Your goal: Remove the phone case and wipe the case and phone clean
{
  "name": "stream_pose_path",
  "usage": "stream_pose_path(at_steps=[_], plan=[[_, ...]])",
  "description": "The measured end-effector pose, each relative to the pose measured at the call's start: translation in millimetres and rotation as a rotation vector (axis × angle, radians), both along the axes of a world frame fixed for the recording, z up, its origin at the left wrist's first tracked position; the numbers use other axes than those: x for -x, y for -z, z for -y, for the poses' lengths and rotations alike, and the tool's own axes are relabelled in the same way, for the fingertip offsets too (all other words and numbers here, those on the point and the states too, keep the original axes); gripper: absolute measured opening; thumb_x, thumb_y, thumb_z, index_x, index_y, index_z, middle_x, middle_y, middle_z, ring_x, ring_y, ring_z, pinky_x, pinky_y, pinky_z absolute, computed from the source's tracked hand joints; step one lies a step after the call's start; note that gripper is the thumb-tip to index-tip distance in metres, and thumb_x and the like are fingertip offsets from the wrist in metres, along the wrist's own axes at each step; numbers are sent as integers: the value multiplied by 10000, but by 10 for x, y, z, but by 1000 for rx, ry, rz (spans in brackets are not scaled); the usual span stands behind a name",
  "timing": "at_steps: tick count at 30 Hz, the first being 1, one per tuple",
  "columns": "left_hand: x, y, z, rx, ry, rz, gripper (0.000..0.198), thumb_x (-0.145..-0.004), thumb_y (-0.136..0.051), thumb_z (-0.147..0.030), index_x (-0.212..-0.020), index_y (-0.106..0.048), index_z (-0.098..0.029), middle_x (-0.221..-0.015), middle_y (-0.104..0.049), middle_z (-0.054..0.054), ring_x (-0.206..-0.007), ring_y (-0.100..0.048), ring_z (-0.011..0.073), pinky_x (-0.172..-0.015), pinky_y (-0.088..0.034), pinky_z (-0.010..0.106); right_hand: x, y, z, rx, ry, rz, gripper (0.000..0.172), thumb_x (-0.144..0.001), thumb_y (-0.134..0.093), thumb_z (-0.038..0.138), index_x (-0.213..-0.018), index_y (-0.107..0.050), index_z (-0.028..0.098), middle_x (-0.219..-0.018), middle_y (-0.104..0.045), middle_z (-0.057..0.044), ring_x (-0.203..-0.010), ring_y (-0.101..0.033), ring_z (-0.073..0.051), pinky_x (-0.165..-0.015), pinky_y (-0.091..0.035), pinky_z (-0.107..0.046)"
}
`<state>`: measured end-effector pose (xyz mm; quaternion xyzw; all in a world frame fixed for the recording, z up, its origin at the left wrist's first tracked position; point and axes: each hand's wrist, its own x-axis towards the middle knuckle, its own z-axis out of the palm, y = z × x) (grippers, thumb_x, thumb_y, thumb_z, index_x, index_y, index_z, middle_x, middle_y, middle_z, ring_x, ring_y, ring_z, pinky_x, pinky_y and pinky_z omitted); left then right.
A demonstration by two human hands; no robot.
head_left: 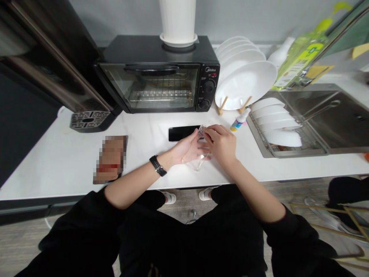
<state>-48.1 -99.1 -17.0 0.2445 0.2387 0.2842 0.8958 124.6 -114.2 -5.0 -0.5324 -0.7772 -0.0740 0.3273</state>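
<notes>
My left hand [184, 149] and my right hand [220, 143] meet over the white counter [57, 161], both closed on a clear, see-through case [198, 161]. The left hand cups it from the left and below. Fingers of the right hand pinch its upper edge. A black phone [181, 133] lies flat on the counter just behind the hands. A black watch [158, 166] is on my left wrist.
A black toaster oven [161, 77] stands at the back with a white container [178, 21] on top. White plates [245, 82] stand in a rack, and a small bottle [239, 122] lies beside them. A sink [331, 115] holds more dishes. A blurred card [111, 158] lies left.
</notes>
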Motion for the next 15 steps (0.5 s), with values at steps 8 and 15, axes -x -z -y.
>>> stream_pose_path(at_steps=[8, 15], plan=[[-3, 45, -37, 34, -8, 55, 552, -1131, -298, -619, -1128, -638, -184, -962, -733, 94, -835, -742, 242, -856, -598, 452, 142, -13, -9, 14, -15, -12, 216, -1061, -622, 210, -1092, -836, 204, -1040, -836, -82, -903, -712, -216, -723, -492, -345], [27, -50, -8, 110, -102, 99, 534, -1173, -283, -484, -1564, -553, -240, -977, -759, 37, -758, -724, 165, -757, -596, 323, 220, 56, 176, 39, -99, -7, 187, -1041, -651, 184, -1081, -834, 185, -1066, -842, -94, -927, -736, -232, -734, -534, -350]])
